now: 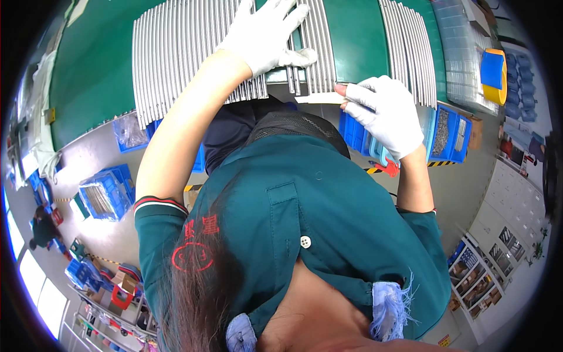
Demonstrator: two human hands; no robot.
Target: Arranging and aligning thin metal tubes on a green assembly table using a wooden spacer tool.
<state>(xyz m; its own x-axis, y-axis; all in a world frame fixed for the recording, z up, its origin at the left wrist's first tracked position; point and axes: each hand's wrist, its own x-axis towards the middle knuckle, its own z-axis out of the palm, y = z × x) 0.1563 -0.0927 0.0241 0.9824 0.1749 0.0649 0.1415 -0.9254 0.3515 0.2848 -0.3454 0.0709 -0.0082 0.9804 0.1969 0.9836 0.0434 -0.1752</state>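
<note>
Your left hand [267, 35], gloved in white, lies spread wide and flat on the row of thin metal rods [193, 58] near the top centre of the frame, fingers fanned across several rods at once, gripping none of them. Your right hand [384, 114], also gloved, sits right of centre at the near edge of the green table [358, 38]. Its fingers are curled narrow, the bare fingertip touching a flat pale strip [319, 98] at the table edge; whether it truly pinches the strip I cannot tell.

A second bank of rods [407, 47] lies toward the upper right, with a bare green gap between the two banks.

Watch the near ends of the rods under your left palm: they overhang the table edge. In my judgement, a push toward you could roll or slide some off onto the floor, where blue bins [108, 193] stand at the lower left. Uneven pressure from a spread hand may also skew the neat rows. The exposed fingertip on your right hand could be nicked by a rod end.
</note>
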